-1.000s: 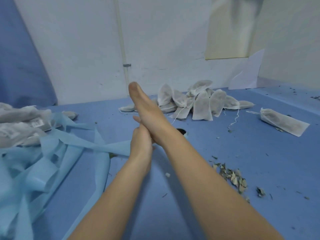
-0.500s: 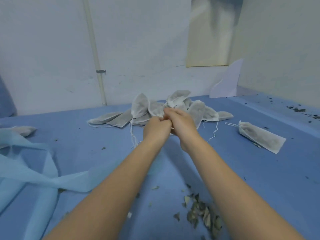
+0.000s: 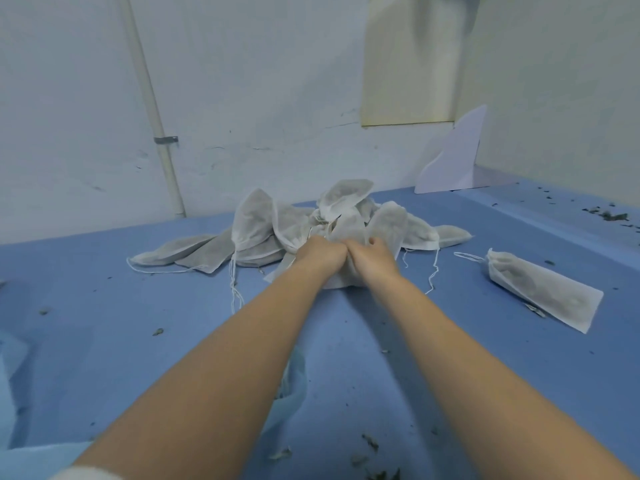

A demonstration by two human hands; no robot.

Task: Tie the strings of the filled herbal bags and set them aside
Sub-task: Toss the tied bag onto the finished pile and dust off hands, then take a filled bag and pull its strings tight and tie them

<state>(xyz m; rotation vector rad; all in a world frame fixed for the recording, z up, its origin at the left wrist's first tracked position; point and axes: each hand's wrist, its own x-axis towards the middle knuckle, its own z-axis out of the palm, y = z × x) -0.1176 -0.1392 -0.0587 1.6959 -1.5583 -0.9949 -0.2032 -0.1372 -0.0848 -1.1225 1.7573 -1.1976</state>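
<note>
A heap of white filled herbal bags (image 3: 258, 223) lies on the blue table (image 3: 138, 323) near the back wall, with loose strings (image 3: 235, 289) trailing off it. My left hand (image 3: 320, 256) and my right hand (image 3: 374, 258) sit side by side at the front of the heap. Their fingers curl down into it and grip one herbal bag (image 3: 341, 284), which shows beneath my wrists. My fingertips are hidden among the bags. One more filled bag (image 3: 543, 292) with its neck drawn in lies apart at the right.
Light blue cloth strips (image 3: 20, 393) lie at the lower left and pass under my left forearm. Dried herb scraps (image 3: 374, 474) dot the near table. A raised ledge (image 3: 571, 220) runs along the right. A white pipe (image 3: 156, 133) and a white card (image 3: 457, 157) stand at the wall.
My hands, raised and pressed together a second ago, have reached forward and dropped onto the heap of bags. The view has swung right and moved closer to the heap.
</note>
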